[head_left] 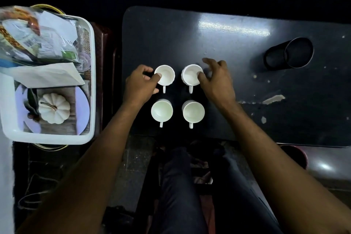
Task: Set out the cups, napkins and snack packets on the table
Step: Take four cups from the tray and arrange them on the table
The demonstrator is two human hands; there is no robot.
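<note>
Now the cup stage looks nearly done: four white cups stand two by two on the dark table. The left hand pinches the far-left cup; the right hand pinches the far-right cup. Napkins and snack packets wait in the white tray, probably next.

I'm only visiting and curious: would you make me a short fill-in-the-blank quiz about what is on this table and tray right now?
1. The number of white cups standing on the dark table is ____.
2. Every cup's handle points ____ the person.
3. The snack packets still lie in the white ____.
4. The left hand and right hand each touch a cup in the ____ row.

Missing words: four; toward; tray; far
</note>
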